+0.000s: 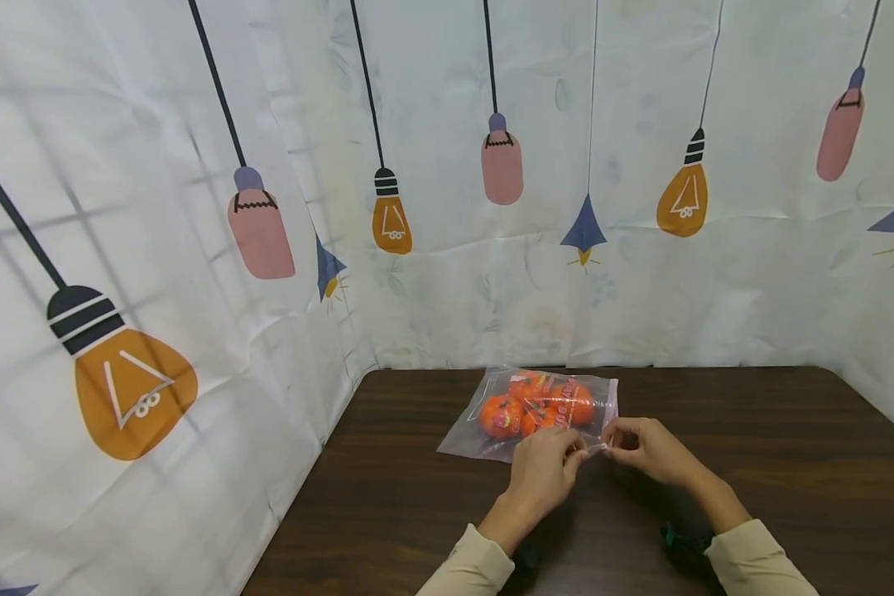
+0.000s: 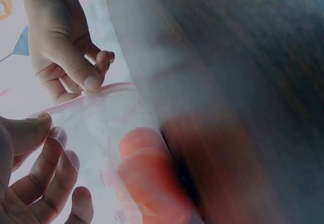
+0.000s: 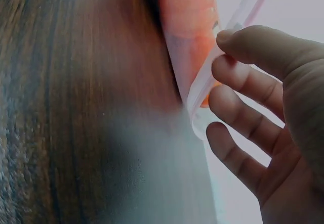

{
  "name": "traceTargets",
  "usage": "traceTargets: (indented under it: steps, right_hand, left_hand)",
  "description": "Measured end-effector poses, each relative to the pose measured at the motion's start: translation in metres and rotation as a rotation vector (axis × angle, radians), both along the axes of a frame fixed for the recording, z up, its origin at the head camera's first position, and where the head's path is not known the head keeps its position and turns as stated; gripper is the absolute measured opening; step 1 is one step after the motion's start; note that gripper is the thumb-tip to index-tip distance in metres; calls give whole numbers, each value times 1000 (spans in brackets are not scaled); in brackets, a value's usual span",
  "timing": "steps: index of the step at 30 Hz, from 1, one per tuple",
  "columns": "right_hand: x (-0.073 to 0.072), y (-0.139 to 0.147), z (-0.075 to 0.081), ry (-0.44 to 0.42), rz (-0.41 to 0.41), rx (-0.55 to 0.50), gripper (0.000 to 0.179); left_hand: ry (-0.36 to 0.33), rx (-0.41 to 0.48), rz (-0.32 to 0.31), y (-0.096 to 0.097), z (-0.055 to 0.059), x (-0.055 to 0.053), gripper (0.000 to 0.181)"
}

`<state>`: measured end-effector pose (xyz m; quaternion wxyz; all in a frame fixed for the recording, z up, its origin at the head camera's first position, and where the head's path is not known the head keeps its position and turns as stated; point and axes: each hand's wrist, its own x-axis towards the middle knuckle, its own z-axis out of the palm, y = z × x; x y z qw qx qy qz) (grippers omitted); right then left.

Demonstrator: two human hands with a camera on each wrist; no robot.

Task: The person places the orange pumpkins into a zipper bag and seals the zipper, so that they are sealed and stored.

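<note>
A clear zip-top bag [image 1: 463, 439] with a pinkish top strip lies toward the back of the table, several orange-red round fruits [image 1: 502, 416] inside it. Its open-end edge faces right in the head view. My left hand [image 1: 544, 470] pinches the bag's edge at the near corner between thumb and forefinger. Just to the right, my right hand [image 1: 651, 451] pinches the same strip with thumb and forefinger, close to the corner. The right wrist view shows the pink strip [image 3: 202, 85] running under that thumb, the other fingers loosely bent beside it.
The dark wood table [image 1: 387, 497] reaches back to a white curtain [image 1: 447, 314] printed with lamps and bulbs. More of this curtain hangs along the left and right sides. Dark items [image 1: 685, 538] sit by the wrists.
</note>
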<state>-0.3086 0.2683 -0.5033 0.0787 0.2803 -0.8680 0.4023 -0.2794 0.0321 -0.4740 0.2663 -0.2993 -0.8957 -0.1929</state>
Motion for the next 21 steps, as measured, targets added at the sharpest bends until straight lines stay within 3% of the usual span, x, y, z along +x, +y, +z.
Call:
traceTargets:
  steps: [8, 21]
  right_hand:
    - [1, -1, 5, -58, 21, -10, 5]
    - [1, 1, 5, -81, 15, -41, 7]
  left_hand:
    - [-35, 2, -13, 0, 0, -1, 7]
    - [6, -77, -46, 0, 2, 2, 6]
